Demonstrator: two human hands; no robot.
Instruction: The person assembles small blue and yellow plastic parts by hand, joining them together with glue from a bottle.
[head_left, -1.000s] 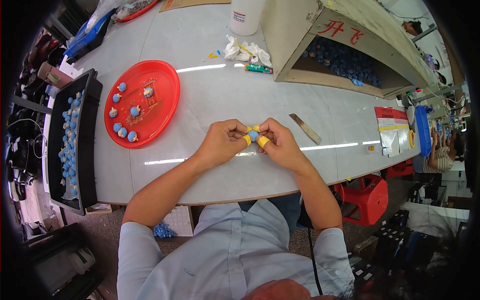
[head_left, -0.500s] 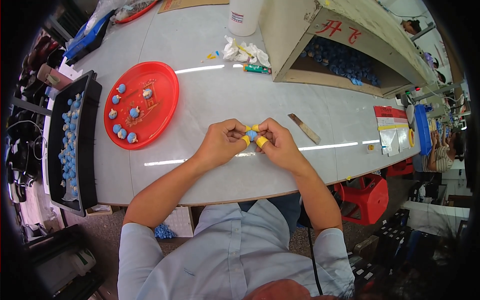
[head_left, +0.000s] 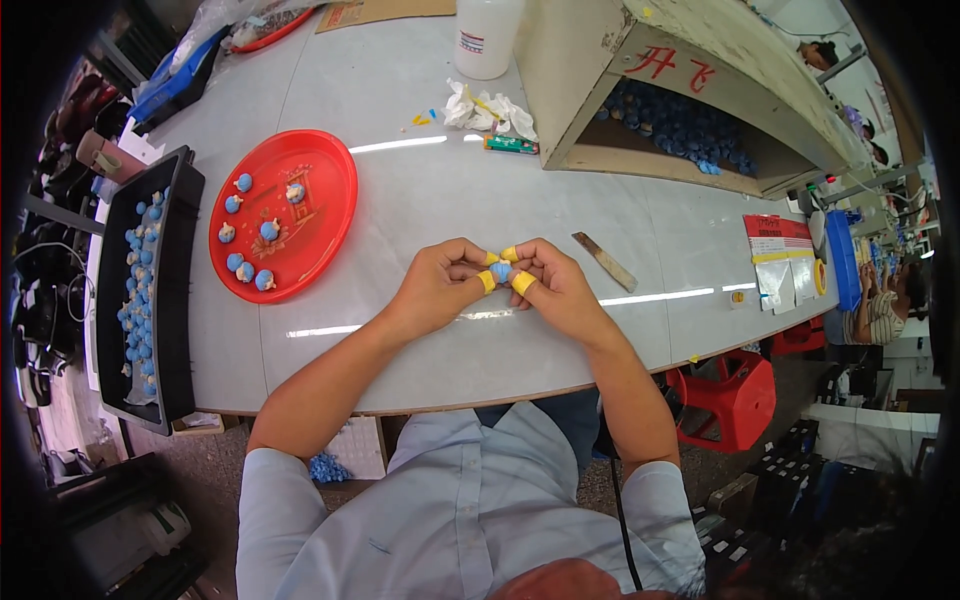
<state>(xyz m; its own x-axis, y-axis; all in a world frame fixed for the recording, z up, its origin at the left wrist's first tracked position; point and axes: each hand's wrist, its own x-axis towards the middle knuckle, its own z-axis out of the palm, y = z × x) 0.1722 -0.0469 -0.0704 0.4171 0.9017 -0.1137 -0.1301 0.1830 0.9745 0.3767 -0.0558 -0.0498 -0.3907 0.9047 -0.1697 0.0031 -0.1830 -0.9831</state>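
Note:
Between my fingertips, over the grey table, is a small round blue piece [head_left: 501,271], partly hidden by the fingers. My left hand [head_left: 447,288] pinches it from one side and my right hand [head_left: 549,287] from the other. Yellow tape wraps the thumb and a fingertip of each hand. On the left, a red round tray [head_left: 333,235] holds several blue balls [head_left: 269,229] with pale bits sticking out. A flat tool with a dark end and a pale end [head_left: 605,262] lies right of my right hand, touched by neither.
A black bin [head_left: 180,300] of similar balls stands at the far left. At the back are a white bottle [head_left: 484,40], crumpled tissue [head_left: 488,110], a green box [head_left: 511,145] and a wooden cabinet [head_left: 575,90] full of blue pieces. A red stool [head_left: 735,400] stands beyond the table's front edge.
Both hands stay in nearly the same place, still pinching the blue piece, with slight finger shifts. The whole view has moved a little; the tray and tool lie as before.

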